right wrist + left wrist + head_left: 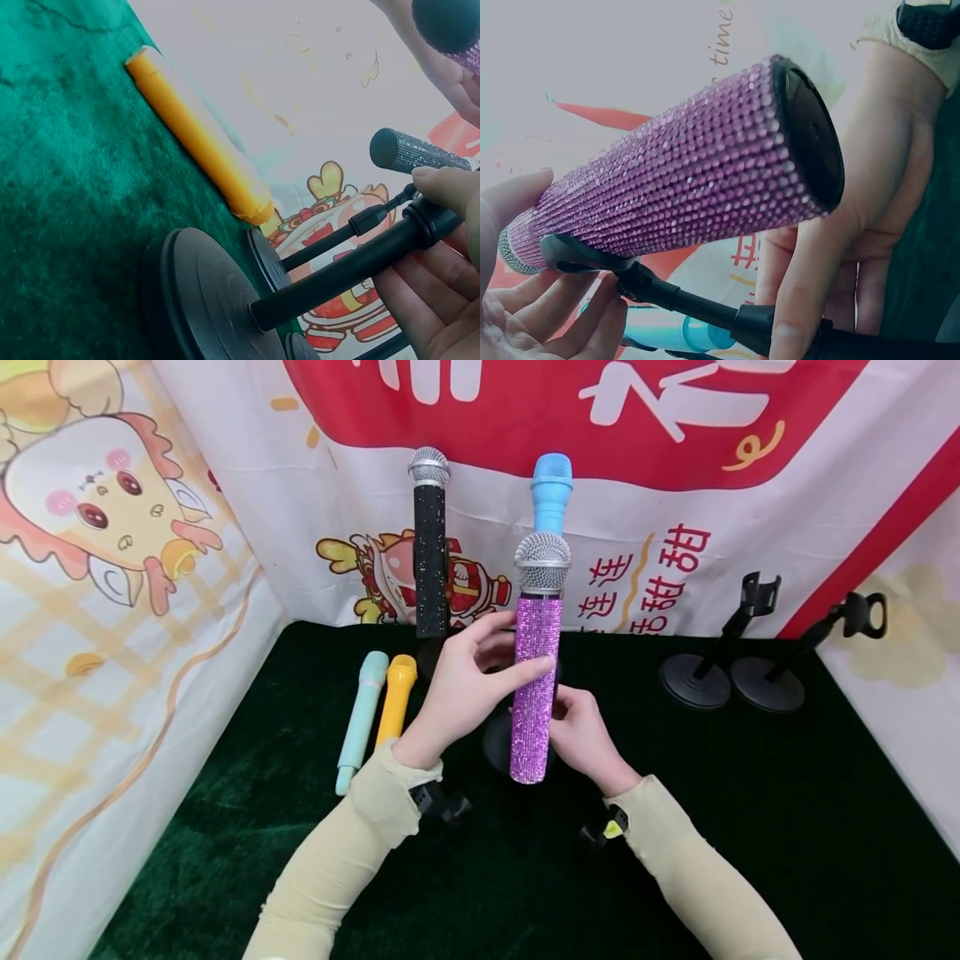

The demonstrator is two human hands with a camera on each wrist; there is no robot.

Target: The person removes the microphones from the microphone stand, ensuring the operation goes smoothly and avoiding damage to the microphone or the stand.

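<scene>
A purple rhinestone-covered microphone (pixel 534 710) with a silver mesh head stands upright in front of me. My left hand (pixel 461 677) holds its upper body, thumb on the near side and fingers behind. In the left wrist view, a black clip (pixel 585 253) cups the microphone's body near its head. The clip tops a black microphone stand, whose pole (pixel 337 277) my right hand (pixel 588 739) grips between thumb and fingers. Below, the stand's round base (pixel 214 300) shows over the green cloth in the right wrist view. The microphone hides part of the stand in the head view.
Behind stand a black glittery microphone (pixel 430 560) and a light blue microphone (pixel 551 493). A mint microphone (pixel 360 718) and a yellow microphone (pixel 397 697) lie on the left of the green cloth (pixel 495 877). Two black stands (pixel 696 682) without microphones are at the back right, before a printed backdrop.
</scene>
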